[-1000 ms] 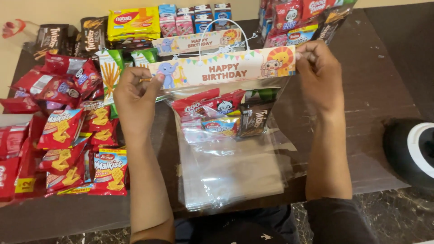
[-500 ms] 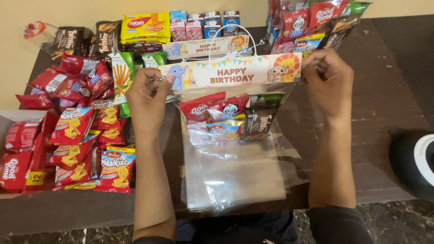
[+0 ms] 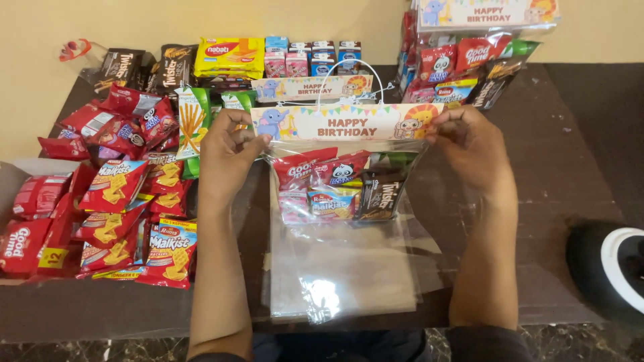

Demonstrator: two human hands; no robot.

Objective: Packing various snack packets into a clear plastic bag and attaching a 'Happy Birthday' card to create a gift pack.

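Note:
I hold a clear plastic party bag (image 3: 339, 191) upright over the dark brown table (image 3: 570, 167). Its top is a printed card strip (image 3: 345, 122) with cartoon animals and a white loop handle. My left hand (image 3: 228, 144) pinches the strip's left end and my right hand (image 3: 469, 144) pinches its right end. Inside the bag sit several snack packets: red ones, a brown one, a small pink carton. Under it lies a stack of empty clear bags (image 3: 342, 281).
Piles of red biscuit packets (image 3: 114, 201) cover the table's left side. Brown wafer packs, a yellow pack (image 3: 229, 57) and small drink cartons (image 3: 308, 57) stand at the back. Filled party bags (image 3: 469, 60) stand at the back right. A black and white round object (image 3: 614, 268) sits at the right edge.
The bag and both hands sit lower in view than before, and the hands have drawn slightly closer together along the card strip. More of the filled bags at the back shows.

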